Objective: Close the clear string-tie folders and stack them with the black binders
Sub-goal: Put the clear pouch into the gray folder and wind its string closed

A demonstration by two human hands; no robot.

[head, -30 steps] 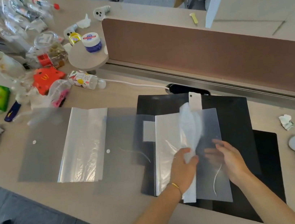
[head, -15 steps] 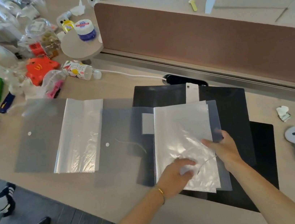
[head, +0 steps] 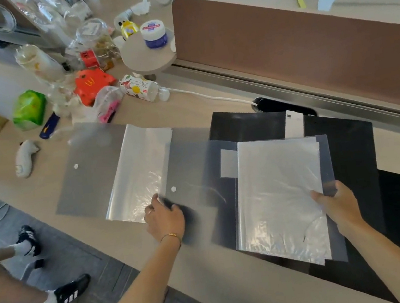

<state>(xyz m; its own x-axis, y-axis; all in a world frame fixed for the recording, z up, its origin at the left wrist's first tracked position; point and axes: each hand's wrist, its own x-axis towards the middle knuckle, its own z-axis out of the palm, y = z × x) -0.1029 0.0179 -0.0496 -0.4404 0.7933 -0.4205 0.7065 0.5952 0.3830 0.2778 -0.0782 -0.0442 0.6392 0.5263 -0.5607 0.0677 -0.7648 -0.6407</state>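
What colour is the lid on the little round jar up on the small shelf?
White, with red and blue print, on a blue jar. The head view shows it.

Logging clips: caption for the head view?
Left hand grips open clear folder; right hand steadies folder on black binders.

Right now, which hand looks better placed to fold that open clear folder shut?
Probably the left hand. It already rests at the near edge of the open clear folder, while the right hand grips the folder lying on the black binders.
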